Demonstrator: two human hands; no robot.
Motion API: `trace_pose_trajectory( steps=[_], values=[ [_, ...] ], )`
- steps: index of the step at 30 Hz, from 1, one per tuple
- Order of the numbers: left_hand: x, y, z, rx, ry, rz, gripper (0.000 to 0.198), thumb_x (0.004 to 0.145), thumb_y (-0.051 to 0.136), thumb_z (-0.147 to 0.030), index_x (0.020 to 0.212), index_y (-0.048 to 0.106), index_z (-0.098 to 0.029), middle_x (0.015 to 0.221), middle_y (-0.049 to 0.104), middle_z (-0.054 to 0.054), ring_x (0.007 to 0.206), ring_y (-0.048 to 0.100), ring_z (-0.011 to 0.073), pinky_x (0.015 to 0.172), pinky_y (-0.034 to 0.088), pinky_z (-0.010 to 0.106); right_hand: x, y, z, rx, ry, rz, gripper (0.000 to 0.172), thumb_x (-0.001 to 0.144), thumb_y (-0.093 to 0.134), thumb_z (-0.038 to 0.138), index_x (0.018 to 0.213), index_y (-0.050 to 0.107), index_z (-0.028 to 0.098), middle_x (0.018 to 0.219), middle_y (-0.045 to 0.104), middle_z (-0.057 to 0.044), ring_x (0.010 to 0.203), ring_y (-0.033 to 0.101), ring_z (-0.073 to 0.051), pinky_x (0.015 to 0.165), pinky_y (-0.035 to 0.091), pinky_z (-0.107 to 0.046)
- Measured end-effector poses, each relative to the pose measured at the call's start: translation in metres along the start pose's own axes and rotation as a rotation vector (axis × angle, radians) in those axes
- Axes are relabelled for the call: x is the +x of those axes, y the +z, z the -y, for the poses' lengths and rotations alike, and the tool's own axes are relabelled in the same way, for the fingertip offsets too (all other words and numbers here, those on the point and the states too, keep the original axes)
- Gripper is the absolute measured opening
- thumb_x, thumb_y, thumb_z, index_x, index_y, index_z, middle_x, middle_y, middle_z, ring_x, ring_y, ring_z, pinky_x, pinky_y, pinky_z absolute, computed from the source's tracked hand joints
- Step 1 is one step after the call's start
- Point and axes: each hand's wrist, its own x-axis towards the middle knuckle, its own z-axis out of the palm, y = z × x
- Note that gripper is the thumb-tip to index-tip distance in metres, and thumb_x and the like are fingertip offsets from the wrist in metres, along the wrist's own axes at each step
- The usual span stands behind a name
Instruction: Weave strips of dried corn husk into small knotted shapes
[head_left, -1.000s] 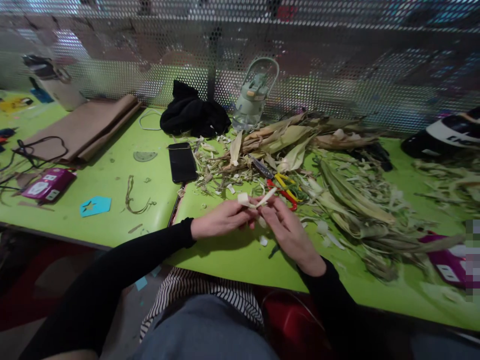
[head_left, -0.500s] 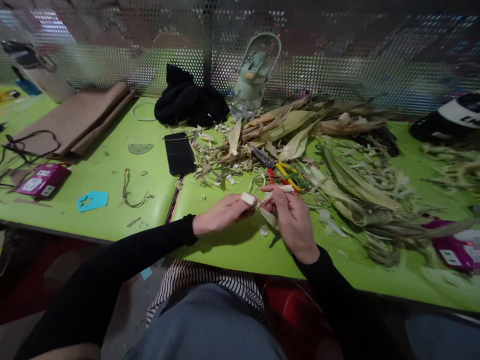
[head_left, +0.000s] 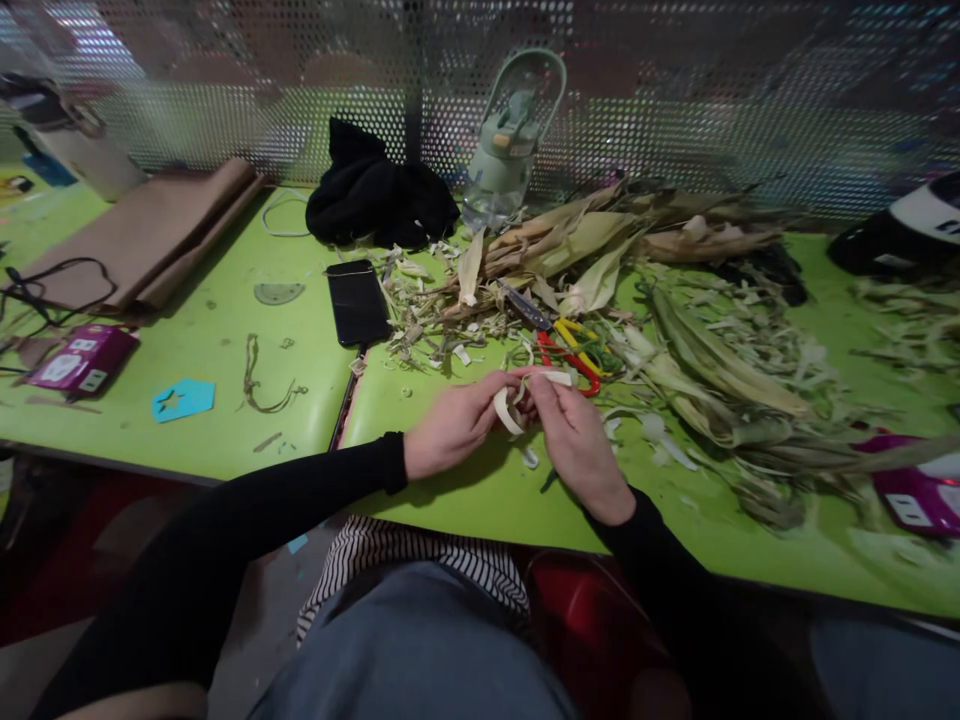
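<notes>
Husk strip, pale cream, thin and ribbon-like, curls in a loop between the two hands just above the front edge of the lime-green table. The left hand pinches the curled end between thumb and fingertips. The right hand pinches the other end, where a flat, straight stretch sticks out past the fingers. The two hands are pressed close, fingertips nearly touching.

Just beyond them lie scissors with glossy red and yellow loop handles, half buried in shredded fibres. Behind that sprawls a pile of corn husks, long, dry and papery, green fading to tan. A flat black phone lies to the left of the scraps, with a crumpled black cloth and a pale green plastic bottle against the perforated metal screen.
</notes>
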Motion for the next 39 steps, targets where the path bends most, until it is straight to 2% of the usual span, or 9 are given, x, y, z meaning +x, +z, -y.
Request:
trace_pose_trajectory(
  steps=[4,9,15,20,24,27,30,35,39],
  values=[
    [-0.002,0.006,0.002,0.113,-0.013,0.022,0.026,0.101,0.038,-0.032,0.117,0.052,-0.018,0.096,0.067,0.008,0.079,0.06,0.0176,0.078,0.045,0.031,0.002,0.001,0.0,0.003,0.034,0.03,0.048,0.098,0.041,0.059,0.109,0.069,0.021,0.087,0.072,-0.005,0.075,0.066,-0.019,0.069,0.052,-0.031],
    [-0.004,0.01,-0.003,0.046,-0.03,0.009,0.019,0.101,0.039,-0.036,0.102,0.048,-0.019,0.09,0.064,0.005,0.073,0.056,0.0154,0.073,0.043,0.03,-0.001,0.002,0.001,-0.047,-0.009,-0.009,0.046,0.099,0.041,0.057,0.105,0.07,0.022,0.088,0.069,-0.005,0.086,0.067,-0.021,0.079,0.051,-0.033],
    [0.0,0.009,-0.007,-0.229,-0.1,-0.064,0.023,0.103,0.036,-0.037,0.087,0.04,-0.02,0.078,0.06,-0.001,0.058,0.051,0.0084,0.06,0.043,0.025,-0.005,0.002,0.004,0.005,-0.022,-0.112,0.049,0.101,0.036,0.057,0.111,0.069,0.023,0.059,0.047,0.003,0.052,0.048,-0.014,0.052,0.042,-0.028],
    [0.004,0.001,-0.017,-0.522,-0.354,0.028,0.021,0.104,0.036,-0.034,0.091,0.041,-0.019,0.084,0.061,0.0,0.044,0.054,0.0028,0.038,0.032,0.017,-0.006,0.003,0.004,-0.259,-0.193,-0.149,0.041,0.101,0.042,0.049,0.109,0.072,0.023,0.077,0.071,-0.004,0.061,0.061,-0.016,0.061,0.048,-0.03],
    [0.005,-0.006,-0.025,-0.647,-0.436,0.082,0.02,0.106,0.031,-0.027,0.092,0.042,-0.017,0.088,0.059,0.001,0.053,0.063,0.0045,0.043,0.043,0.016,-0.009,0.004,0.004,-0.374,-0.301,-0.143,0.036,0.101,0.044,0.043,0.11,0.073,0.025,0.091,0.077,-0.007,0.072,0.069,-0.02,0.07,0.051,-0.033],
    [0.003,-0.004,-0.024,-0.661,-0.405,0.081,0.021,0.106,0.03,-0.028,0.09,0.04,-0.018,0.074,0.056,-0.003,0.052,0.062,0.0053,0.049,0.049,0.017,-0.011,0.004,0.006,-0.323,-0.228,-0.128,0.037,0.101,0.043,0.045,0.108,0.073,0.025,0.079,0.074,-0.004,0.061,0.063,-0.018,0.064,0.049,-0.032],
    [0.001,0.001,-0.021,-0.586,-0.305,0.062,0.02,0.105,0.035,-0.033,0.093,0.041,-0.018,0.061,0.053,-0.006,0.044,0.054,0.005,0.044,0.043,0.015,-0.012,0.001,0.009,-0.23,-0.16,-0.135,0.038,0.101,0.043,0.047,0.104,0.073,0.023,0.076,0.069,-0.004,0.058,0.057,-0.016,0.061,0.046,-0.032],
    [-0.005,0.003,-0.018,-0.438,-0.147,-0.02,0.026,0.102,0.044,-0.043,0.094,0.046,-0.019,0.059,0.056,-0.006,0.042,0.053,0.0057,0.041,0.041,0.015,-0.013,-0.001,0.011,-0.069,-0.085,-0.241,0.038,0.1,0.044,0.049,0.098,0.071,0.023,0.064,0.055,0.0,0.053,0.046,-0.013,0.054,0.039,-0.03],
    [-0.009,0.001,-0.021,-0.406,-0.125,-0.03,0.035,0.097,0.049,-0.053,0.095,0.05,-0.019,0.056,0.055,-0.006,0.039,0.051,0.0058,0.037,0.039,0.015,-0.015,-0.001,0.01,0.026,-0.128,-0.264,0.034,0.099,0.048,0.048,0.096,0.071,0.023,0.062,0.05,0.003,0.051,0.04,-0.011,0.052,0.035,-0.028]
  ],
)
